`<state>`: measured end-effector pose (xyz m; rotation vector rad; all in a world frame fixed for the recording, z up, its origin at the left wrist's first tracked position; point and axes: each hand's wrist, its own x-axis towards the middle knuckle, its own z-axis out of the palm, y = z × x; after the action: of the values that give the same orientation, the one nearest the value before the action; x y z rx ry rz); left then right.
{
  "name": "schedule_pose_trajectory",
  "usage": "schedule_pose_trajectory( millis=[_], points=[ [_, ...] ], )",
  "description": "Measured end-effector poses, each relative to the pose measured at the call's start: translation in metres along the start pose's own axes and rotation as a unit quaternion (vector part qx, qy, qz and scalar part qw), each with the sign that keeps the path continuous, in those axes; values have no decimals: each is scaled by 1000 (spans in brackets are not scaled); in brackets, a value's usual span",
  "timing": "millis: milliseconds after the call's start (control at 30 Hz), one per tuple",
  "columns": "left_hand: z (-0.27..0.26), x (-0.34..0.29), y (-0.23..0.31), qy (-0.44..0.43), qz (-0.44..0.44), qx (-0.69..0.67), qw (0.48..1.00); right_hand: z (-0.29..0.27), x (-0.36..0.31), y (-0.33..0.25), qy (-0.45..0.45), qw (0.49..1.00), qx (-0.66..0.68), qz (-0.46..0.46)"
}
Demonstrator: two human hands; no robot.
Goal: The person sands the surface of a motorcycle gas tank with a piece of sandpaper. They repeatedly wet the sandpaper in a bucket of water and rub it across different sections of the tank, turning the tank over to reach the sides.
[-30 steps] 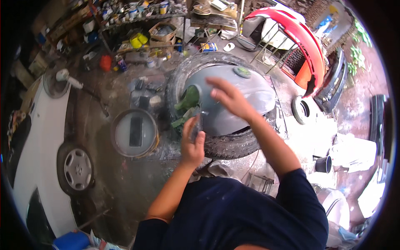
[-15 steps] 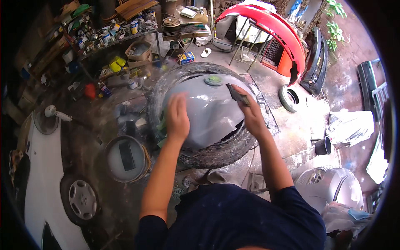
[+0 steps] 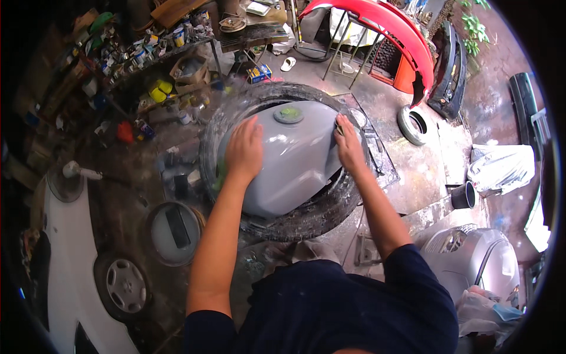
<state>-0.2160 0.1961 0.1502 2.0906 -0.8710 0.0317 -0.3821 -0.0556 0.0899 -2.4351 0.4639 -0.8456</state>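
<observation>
Head view, tank: the grey motorcycle fuel tank (image 3: pixel 295 159) lies in the well of a big black tyre (image 3: pixel 306 215) at the middle of the picture, its filler hole capped by a green-smeared disc (image 3: pixel 289 114) toward 12 o'clock.

Head view, left hand: my left hand (image 3: pixel 244 150) lies flat on the tank's 9 o'clock flank, fingers spread and pointing to 12 o'clock, gripping nothing.

Head view, right hand: my right hand (image 3: pixel 349 147) presses on the tank's 3 o'clock edge. A dark strip shows at the fingertips, likely an abrasive pad; I cannot tell for sure whether the fingers close around it.

Head view, change: a second ago my left hand was off the tank, holding a tool near its 7 o'clock edge, and my right hand reached across the top. Half a second ago both hands were already on the shell. Now they sit on opposite flanks.

Head view, meaning: I judge that the left hand now steadies the tank while the right works the surface.

Head view, surroundings: a round grey lid (image 3: pixel 174 233) lies at 8 o'clock, a white car's wheel (image 3: pixel 122 287) beyond it, a red body panel (image 3: pixel 377 23) at 1 o'clock, a cluttered shelf of cans (image 3: pixel 147 50) at 11 o'clock.
</observation>
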Motion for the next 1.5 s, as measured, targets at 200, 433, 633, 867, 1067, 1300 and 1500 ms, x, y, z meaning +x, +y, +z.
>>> schedule_pose_trajectory(
  millis=[200,433,633,867,1067,1300,1500],
  points=[
    [-1,1,-28,-4,-21,-78,997,55,-67,-188,-92,973,32,-208],
    [1,4,11,-8,13,42,999,5,4,39,77,975,166,129],
    [-3,-2,-14,-13,24,68,997,57,-29,-99,55,996,-27,-58],
    [5,4,13,-47,47,81,995,11,-3,72,95,953,172,230],
    [-9,-2,-12,-53,7,67,996,57,-19,-92,60,996,0,70],
    [2,6,7,-81,65,86,991,35,-36,17,78,980,148,111],
    [-10,1,-15,-90,55,78,991,54,-47,-89,36,998,50,-15]
  ],
)
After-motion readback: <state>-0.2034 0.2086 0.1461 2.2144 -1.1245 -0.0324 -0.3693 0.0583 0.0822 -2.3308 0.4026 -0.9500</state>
